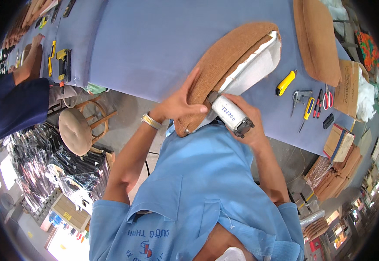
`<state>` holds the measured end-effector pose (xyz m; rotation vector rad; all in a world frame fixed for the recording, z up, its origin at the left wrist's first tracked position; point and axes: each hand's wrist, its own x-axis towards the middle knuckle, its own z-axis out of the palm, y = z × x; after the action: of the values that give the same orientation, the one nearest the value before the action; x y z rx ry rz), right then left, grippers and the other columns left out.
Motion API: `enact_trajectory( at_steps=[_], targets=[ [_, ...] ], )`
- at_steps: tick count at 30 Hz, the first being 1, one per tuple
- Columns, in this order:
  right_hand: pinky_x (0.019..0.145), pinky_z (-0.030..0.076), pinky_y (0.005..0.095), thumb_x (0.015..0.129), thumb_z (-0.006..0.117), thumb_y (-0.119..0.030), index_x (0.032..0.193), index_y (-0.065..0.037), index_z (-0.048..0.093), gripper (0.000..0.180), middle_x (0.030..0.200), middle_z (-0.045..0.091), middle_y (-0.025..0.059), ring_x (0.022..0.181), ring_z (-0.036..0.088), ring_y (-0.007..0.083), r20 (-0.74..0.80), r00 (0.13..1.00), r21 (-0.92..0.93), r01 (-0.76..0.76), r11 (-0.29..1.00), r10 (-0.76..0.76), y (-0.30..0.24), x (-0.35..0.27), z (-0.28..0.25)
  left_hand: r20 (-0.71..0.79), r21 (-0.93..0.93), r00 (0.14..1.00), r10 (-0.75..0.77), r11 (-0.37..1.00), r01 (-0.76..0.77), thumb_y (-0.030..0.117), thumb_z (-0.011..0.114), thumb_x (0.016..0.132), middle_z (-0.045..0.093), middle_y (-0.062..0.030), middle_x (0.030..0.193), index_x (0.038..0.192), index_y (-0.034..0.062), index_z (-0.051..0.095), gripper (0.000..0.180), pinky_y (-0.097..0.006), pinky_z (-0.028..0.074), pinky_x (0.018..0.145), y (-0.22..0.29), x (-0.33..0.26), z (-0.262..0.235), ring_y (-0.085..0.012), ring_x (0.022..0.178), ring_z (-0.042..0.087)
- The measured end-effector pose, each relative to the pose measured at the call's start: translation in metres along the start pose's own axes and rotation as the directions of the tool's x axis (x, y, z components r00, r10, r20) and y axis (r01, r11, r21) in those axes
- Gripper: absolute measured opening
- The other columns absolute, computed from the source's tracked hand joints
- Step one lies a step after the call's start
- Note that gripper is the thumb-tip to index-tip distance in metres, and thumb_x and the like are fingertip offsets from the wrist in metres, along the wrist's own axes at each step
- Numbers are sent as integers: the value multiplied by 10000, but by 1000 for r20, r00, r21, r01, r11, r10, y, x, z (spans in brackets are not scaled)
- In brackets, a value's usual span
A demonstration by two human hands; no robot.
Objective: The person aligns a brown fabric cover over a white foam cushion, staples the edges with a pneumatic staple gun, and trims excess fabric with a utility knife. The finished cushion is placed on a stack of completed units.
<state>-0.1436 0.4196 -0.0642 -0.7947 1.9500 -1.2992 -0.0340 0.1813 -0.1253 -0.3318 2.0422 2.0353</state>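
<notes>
A brown fabric cushion [218, 58] stands on edge at the near side of the blue table, its white underside [257, 71] turned to the right. My left hand [183, 102] grips its near end, thumb across the front and fingers along the outer side. In my right hand [250, 117] is a staple gun [231, 113] with a white body and dark end cap. Its nose meets the cushion's edge close to my left thumb, though whether it presses in I cannot tell. My right fingers are partly hidden behind the tool.
On the blue table [154, 43] to the right lie a yellow utility knife [286, 82], a grey staple gun [301, 96], a screwdriver [307, 114] and scissors [327, 99]. Another brown cushion [315, 39] rests beyond them. At left are a round stool [75, 132] and a co-worker's arm [30, 63].
</notes>
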Motion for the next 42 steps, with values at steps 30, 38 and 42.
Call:
enact_trajectory(
  at_steps=[30, 38, 42],
  targets=[
    [991, 563, 379, 750, 820, -95, 1431, -78, 622, 709, 1311, 711, 175, 1163, 720, 327, 27, 996, -10, -89, 996, 90, 4, -10, 10, -320, 583, 934, -159, 744, 326, 163, 793, 848, 313, -214, 1688, 1650, 27, 223, 993, -494, 475, 1144, 35, -17, 51, -410, 1546, 331],
    [970, 560, 387, 732, 827, -110, 1422, -86, 629, 718, 1262, 713, 193, 1133, 716, 360, 73, 997, -52, -29, 998, 33, 2, -15, 5, -299, 570, 933, -202, 746, 344, 111, 780, 812, 320, -200, 1688, 1654, 28, 205, 1023, -497, 492, 1127, 42, -17, 48, -412, 1540, 342],
    [981, 554, 388, 725, 827, -148, 1430, -97, 609, 740, 1275, 710, 179, 1146, 712, 358, 83, 986, 25, -151, 988, 148, -5, -13, 13, -348, 552, 924, -160, 762, 340, 103, 780, 802, 333, -197, 1682, 1655, 37, 206, 1031, -506, 504, 1111, 30, -19, 55, -405, 1538, 351]
  ],
)
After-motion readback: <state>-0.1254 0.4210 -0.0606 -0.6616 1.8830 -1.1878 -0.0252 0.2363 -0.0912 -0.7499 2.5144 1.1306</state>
